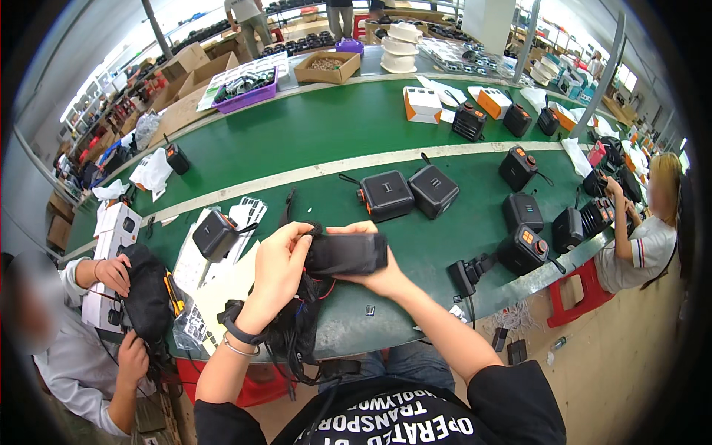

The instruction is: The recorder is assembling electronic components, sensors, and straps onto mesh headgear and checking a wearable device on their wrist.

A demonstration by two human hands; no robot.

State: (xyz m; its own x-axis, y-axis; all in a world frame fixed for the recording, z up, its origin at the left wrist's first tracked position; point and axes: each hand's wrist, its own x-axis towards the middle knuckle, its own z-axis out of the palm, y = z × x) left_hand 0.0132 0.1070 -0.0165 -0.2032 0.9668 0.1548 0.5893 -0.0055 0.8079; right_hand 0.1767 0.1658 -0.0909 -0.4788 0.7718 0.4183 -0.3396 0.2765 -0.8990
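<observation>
the person holds a black pouch (346,254) above the near edge of the green table (297,133), and the work in hand looks like fitting or closing it at its left end. to do this well, the right hand (378,278) should keep the pouch level and firm from below while the left hand (280,261) works the small black tab at the pouch's top left corner with the fingertips, pulling in line with the pouch and not twisting it. the bundle of black cords and red wire (300,326) hanging beneath could snag, so it is best kept clear of that corner. the left hand is closed in a pinch on the pouch's left end, wrist bent, forearm rising from the lower edge with a dark watch band (236,324) and a thin bracelet. the right hand is cupped under the pouch and grips it, thumb along the top edge, forearm coming in from the lower right. black box-shaped units (409,191) with cords lie on the table beyond. at the left, another person's hands grip a black bag (147,293).
</observation>
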